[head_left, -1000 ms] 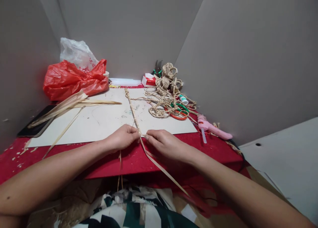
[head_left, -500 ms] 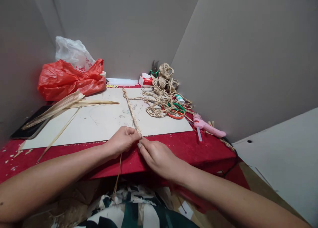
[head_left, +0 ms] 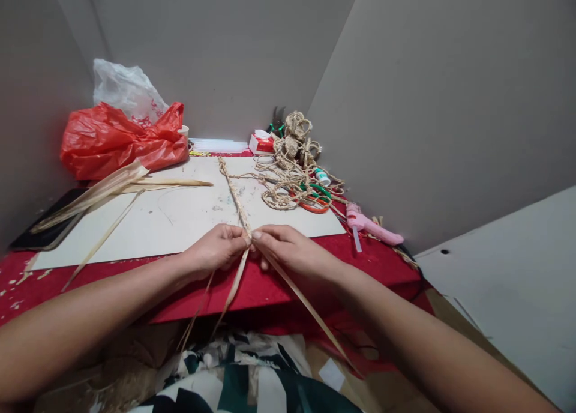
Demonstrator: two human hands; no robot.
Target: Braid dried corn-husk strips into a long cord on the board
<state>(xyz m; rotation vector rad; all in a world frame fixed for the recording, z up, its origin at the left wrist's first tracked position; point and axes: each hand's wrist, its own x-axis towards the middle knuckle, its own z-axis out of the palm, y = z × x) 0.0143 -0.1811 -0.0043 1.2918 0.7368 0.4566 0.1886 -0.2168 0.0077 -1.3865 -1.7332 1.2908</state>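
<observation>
A tan braid [head_left: 234, 194] runs from the white board toward me, and its near end sits between my two hands. My left hand [head_left: 219, 246] pinches the braid's end from the left. From the right, my right hand [head_left: 288, 248] closes its thumb and fingers at the same spot, holding a strand. One long flat strand [head_left: 310, 308] slants from under my right hand down to the lower right. Another strand [head_left: 234, 286] hangs between the hands, and thin strands [head_left: 198, 314] dangle below my left hand.
The white board [head_left: 180, 227] lies on a red cloth [head_left: 180, 296]. Dry husks [head_left: 103, 191] and a phone [head_left: 45, 233] are left, below a red bag [head_left: 121, 140]. Coiled cord [head_left: 288, 161], scissors [head_left: 317, 200] and a pink glue gun [head_left: 371, 226] are right.
My right hand has moved up beside my left fingertips, its thumb now on top. Two flat strands now show below the hands, one hanging and one slanting right. The view has shifted slightly.
</observation>
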